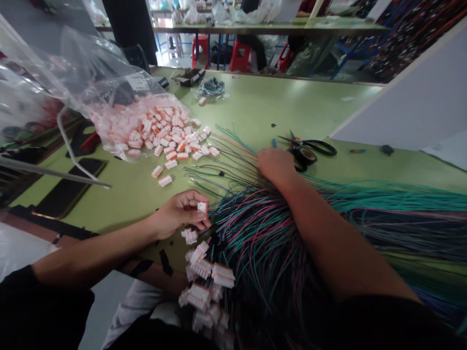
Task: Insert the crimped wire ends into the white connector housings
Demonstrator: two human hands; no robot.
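Note:
My left hand [182, 214] pinches a white and orange connector housing [202, 208] between thumb and fingers. Wires run from beside that connector into a thick bundle of green, pink and dark wires [255, 214]. My right hand [276, 165] is curled closed over several thin wires at the far side of the bundle; its fingertips are partly hidden. Loose wire ends [189, 170] fan out to the left between the hands. Below my left hand hang several wired connectors [222, 275]. A pile of loose connectors [171, 138] spills from a clear plastic bag [120, 92].
Black-handled scissors [317, 145] and a roll of black tape [305, 156] lie just beyond my right hand. A dark phone-shaped slab [71, 189] rests at the left. A small bag of grey-blue parts [211, 87] sits farther back. A white panel [412, 97] stands at the right.

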